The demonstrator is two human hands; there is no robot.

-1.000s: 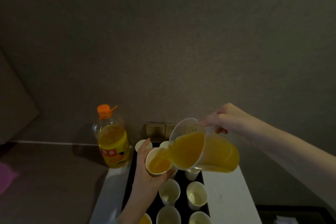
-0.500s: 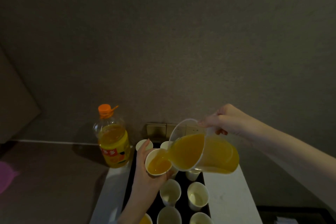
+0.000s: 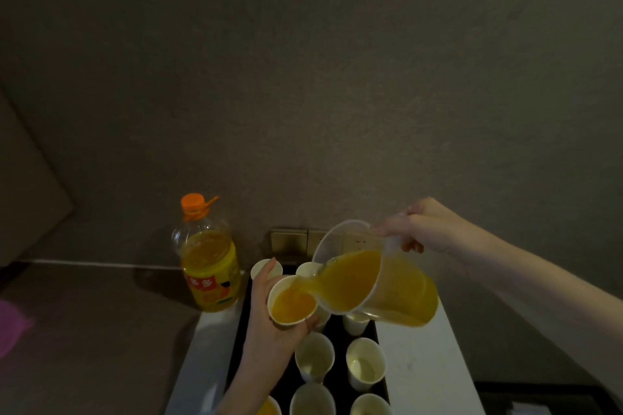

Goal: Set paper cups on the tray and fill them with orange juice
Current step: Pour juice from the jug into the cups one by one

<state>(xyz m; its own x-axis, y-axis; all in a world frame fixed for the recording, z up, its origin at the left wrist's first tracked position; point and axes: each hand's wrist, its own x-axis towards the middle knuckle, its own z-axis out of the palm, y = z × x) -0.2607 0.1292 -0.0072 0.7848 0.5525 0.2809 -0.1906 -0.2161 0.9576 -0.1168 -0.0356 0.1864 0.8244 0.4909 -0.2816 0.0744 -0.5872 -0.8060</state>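
Head view, dim room, grey wall behind. Left hand [image 3: 269, 323]: grip wrapped around a paper cup [image 3: 292, 302], held raised above the tray and tilted toward the camera; the cup holds orange juice nearly to the rim. Right hand [image 3: 423, 226]: grip clenched on the handle of a clear plastic pitcher [image 3: 371, 276], tipped leftward, its spout touching or just over the rim of the held cup; the juice inside the pitcher [image 3: 350, 280] lies pooled against the lower wall toward the spout. Black tray [image 3: 242, 330]: lies lengthwise on a white desk [image 3: 418, 364], which shows as pale strips on both sides of it. On the tray: two upright empty paper cups side by side [image 3: 315, 356] [image 3: 365, 363] below the held cup; two more empty cups [image 3: 312, 400] [image 3: 370, 405] at the bottom edge, cut off by the frame; one cup with juice [image 3: 269, 408] at bottom left, mostly out of frame; one cup [image 3: 354, 323] partly hidden under the pitcher; two cups [image 3: 266, 268] [image 3: 306, 269] at the far end, contents not visible. Juice bottle [image 3: 209, 259]: clear plastic, orange cap on, red and yellow label, over half full, upright at the far left corner of the desk, beside the tray. Wall sockets [image 3: 290, 241]: brass-coloured plate on the wall behind the pitcher. Pink object [image 3: 13, 327]: at the left frame edge, too blurred to identify.
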